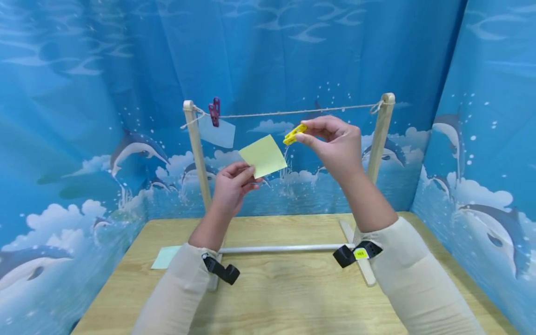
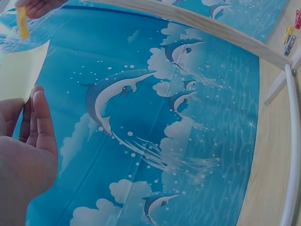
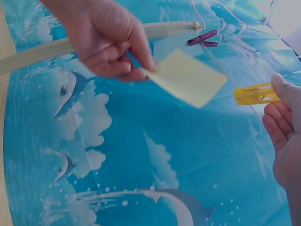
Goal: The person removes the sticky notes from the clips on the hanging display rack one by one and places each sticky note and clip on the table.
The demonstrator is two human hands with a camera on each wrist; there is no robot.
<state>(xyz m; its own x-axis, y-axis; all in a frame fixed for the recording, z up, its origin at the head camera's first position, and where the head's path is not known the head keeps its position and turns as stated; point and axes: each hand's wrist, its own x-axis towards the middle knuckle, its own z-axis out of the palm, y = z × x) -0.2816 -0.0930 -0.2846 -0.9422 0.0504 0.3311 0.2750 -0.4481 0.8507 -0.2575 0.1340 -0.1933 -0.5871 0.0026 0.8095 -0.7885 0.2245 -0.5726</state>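
My left hand pinches a yellow sticky note by its lower left corner, between thumb and fingers. To the right of the note, my right hand holds a yellow clothespin between thumb and index finger. Both hands are raised just below a string stretched between two wooden posts. Near the string's left end a dark red clothespin holds a pale blue sheet. In the right wrist view the yellow clothespin points toward the note, with a gap between them.
A wooden left post and right post stand on the table, joined low down by a white bar. A pale green sheet lies at the left. Several more clothespins show in the left wrist view.
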